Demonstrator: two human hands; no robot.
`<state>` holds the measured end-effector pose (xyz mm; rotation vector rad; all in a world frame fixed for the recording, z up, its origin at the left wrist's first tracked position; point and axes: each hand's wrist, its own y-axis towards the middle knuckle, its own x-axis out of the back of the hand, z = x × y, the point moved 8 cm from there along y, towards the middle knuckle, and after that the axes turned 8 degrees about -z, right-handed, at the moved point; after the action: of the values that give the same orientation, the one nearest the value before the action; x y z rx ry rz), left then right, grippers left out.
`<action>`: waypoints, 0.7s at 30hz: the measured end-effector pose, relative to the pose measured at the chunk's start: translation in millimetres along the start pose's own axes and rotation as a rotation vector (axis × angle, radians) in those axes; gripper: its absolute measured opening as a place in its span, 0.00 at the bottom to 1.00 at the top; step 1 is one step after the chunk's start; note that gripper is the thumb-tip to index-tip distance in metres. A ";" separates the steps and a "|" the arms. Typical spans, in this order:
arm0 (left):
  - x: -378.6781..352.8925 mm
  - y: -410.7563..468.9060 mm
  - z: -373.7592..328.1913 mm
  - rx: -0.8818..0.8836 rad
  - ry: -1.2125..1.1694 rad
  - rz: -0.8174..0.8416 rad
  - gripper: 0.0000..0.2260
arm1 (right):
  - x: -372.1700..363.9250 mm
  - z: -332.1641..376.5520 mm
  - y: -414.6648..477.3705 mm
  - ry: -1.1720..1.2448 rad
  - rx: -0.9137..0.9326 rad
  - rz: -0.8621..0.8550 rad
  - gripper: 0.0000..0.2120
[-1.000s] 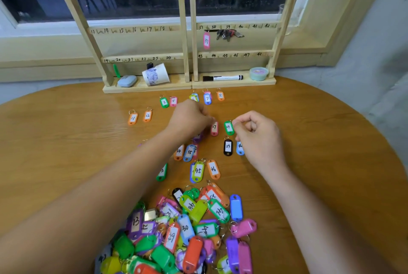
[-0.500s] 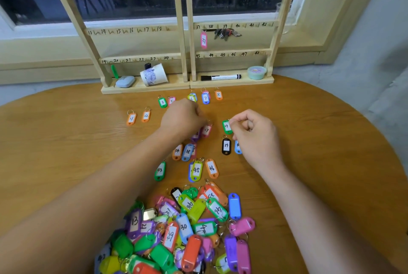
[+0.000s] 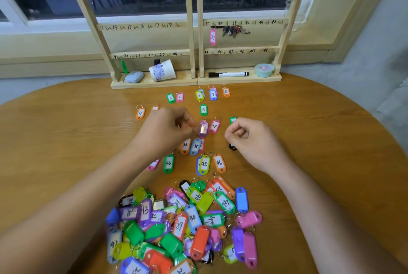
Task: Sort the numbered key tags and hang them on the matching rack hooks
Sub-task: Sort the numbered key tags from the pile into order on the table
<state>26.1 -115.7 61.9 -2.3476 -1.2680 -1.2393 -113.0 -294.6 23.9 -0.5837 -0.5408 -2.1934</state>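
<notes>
Though both curled, left hand (image 3: 167, 130) tight on purple tag (image 3: 203, 129), right hand (image 3: 254, 141) beside green tag (image 3: 233, 119), hold unclear.

We see a heap of coloured key tags (image 3: 183, 227) nearest us on the tabletop (image 3: 66, 141), labels facing every way. Beyond it, sorted tags (image 3: 204, 164) lie flat in loose rows, rings pointing away. Our left hand (image 3: 167, 130) pinches a purple tag (image 3: 203, 129). On the wooden rack (image 3: 191, 30), pink tag 37 (image 3: 212, 37) hangs from its hook.
</notes>
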 end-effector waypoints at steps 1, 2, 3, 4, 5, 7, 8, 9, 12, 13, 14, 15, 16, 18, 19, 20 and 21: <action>3.2 -9.3 3.5 0.005 -0.003 0.011 0.04 | -1.9 0.9 -2.7 -0.021 0.005 0.024 0.07; 6.9 -18.1 7.1 0.009 -0.001 0.016 0.04 | -2.8 1.7 -6.5 -0.041 0.010 0.046 0.06; 10.8 -26.8 11.1 0.016 -0.004 0.017 0.05 | -3.6 2.1 -11.2 -0.059 0.015 0.068 0.06; 14.7 -35.8 15.2 0.028 -0.013 0.017 0.05 | -3.7 2.1 -16.8 -0.069 0.021 0.089 0.06; 17.8 -44.4 19.9 0.043 -0.019 0.019 0.04 | -3.6 1.4 -22.8 -0.074 0.025 0.110 0.06; 23.0 -61.9 29.5 0.064 -0.005 0.031 0.03 | -3.2 -0.1 -36.6 -0.081 0.028 0.162 0.06; 25.2 -69.8 34.1 0.066 0.006 0.036 0.03 | -2.5 -1.0 -43.9 -0.085 0.028 0.187 0.06; 27.6 -77.1 38.9 0.066 0.008 0.041 0.04 | -1.3 -2.0 -50.5 -0.091 0.029 0.206 0.06; 37.1 -96.9 54.0 0.081 -0.012 0.036 0.04 | 6.8 -1.5 -68.6 -0.099 0.055 0.225 0.07; 40.3 -103.1 58.6 0.089 -0.010 0.035 0.04 | 9.5 -0.6 -74.1 -0.098 0.068 0.224 0.07; 43.0 -109.4 63.6 0.096 -0.008 0.038 0.04 | 11.3 0.3 -79.7 -0.102 0.083 0.225 0.07; 45.4 -115.5 68.5 0.101 -0.014 0.042 0.04 | 11.9 1.1 -84.6 -0.106 0.096 0.225 0.06; 48.2 -120.9 73.3 0.105 -0.023 0.045 0.05 | 11.7 1.9 -88.9 -0.104 0.106 0.226 0.06; 52.6 -130.0 82.1 0.100 -0.021 0.066 0.07 | 8.4 3.0 -94.6 -0.085 0.112 0.224 0.06; 53.6 -133.3 86.6 0.096 -0.018 0.087 0.08 | 6.2 3.8 -95.4 -0.077 0.111 0.219 0.06; 54.3 -135.6 90.2 0.095 -0.025 0.108 0.10 | 3.8 5.0 -95.3 -0.072 0.111 0.214 0.06; 55.1 -137.0 92.6 0.095 -0.040 0.126 0.11 | 1.2 6.9 -94.4 -0.071 0.112 0.211 0.06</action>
<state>-9.5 49.1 17.5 -2.3554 -1.1442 -1.0744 -185.6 -234.8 12.4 -0.6309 -0.6073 -1.9371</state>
